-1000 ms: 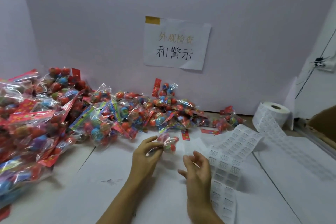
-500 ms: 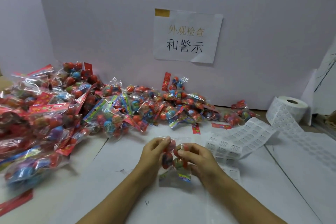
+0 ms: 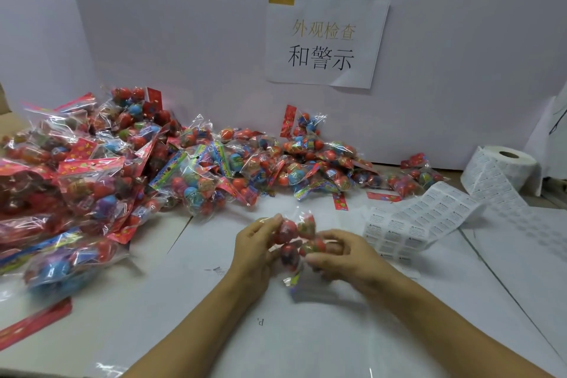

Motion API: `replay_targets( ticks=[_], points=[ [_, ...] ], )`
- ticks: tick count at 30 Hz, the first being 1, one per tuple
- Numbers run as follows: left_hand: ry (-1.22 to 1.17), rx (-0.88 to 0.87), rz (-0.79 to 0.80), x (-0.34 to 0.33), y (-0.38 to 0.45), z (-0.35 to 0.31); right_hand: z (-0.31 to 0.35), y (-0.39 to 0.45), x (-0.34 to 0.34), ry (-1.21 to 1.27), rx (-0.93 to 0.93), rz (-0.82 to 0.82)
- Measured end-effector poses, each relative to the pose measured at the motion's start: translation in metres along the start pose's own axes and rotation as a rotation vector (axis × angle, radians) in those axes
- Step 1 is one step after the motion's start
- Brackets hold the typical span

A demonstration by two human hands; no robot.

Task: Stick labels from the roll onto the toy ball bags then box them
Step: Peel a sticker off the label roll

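A clear toy ball bag with red balls inside is held just above the table's middle. My left hand grips its left side and my right hand pinches its right side, fingers curled on it. The bag's lower end hangs down between my wrists. A white label roll stands at the back right. Its strip of printed labels runs unrolled across the table to just right of my right hand. I cannot tell whether a label is on the bag.
A big heap of toy ball bags fills the left side and runs along the white back wall. A paper sign with Chinese text hangs on that wall. White paper sheets cover the table.
My right hand left the label strip and came onto the bag with my left. Both hands drew the bag nearer to me, and the view shifted left.
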State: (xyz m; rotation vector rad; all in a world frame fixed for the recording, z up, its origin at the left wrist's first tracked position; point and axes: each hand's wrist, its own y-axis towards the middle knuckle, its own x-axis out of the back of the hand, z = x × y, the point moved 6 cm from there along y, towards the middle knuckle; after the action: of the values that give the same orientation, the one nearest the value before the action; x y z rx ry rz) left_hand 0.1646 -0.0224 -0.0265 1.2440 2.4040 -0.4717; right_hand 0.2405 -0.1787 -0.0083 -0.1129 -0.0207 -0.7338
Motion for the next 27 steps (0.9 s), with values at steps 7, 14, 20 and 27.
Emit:
replay_targets(
  ticks=[7,14,20,27],
  points=[
    [-0.127,0.16,0.291,-0.008,-0.006,-0.003,-0.001,0.017,-0.006,0.435,0.045,-0.171],
    [0.151,0.064,0.395,-0.017,-0.012,0.0,0.009,0.012,-0.006,0.54,0.135,0.065],
    [0.017,0.081,0.365,-0.015,-0.016,0.002,-0.003,0.01,-0.001,0.389,0.124,-0.13],
    [0.119,0.057,0.523,-0.024,-0.028,-0.001,0.005,-0.003,-0.007,0.071,0.286,-0.175]
  ],
)
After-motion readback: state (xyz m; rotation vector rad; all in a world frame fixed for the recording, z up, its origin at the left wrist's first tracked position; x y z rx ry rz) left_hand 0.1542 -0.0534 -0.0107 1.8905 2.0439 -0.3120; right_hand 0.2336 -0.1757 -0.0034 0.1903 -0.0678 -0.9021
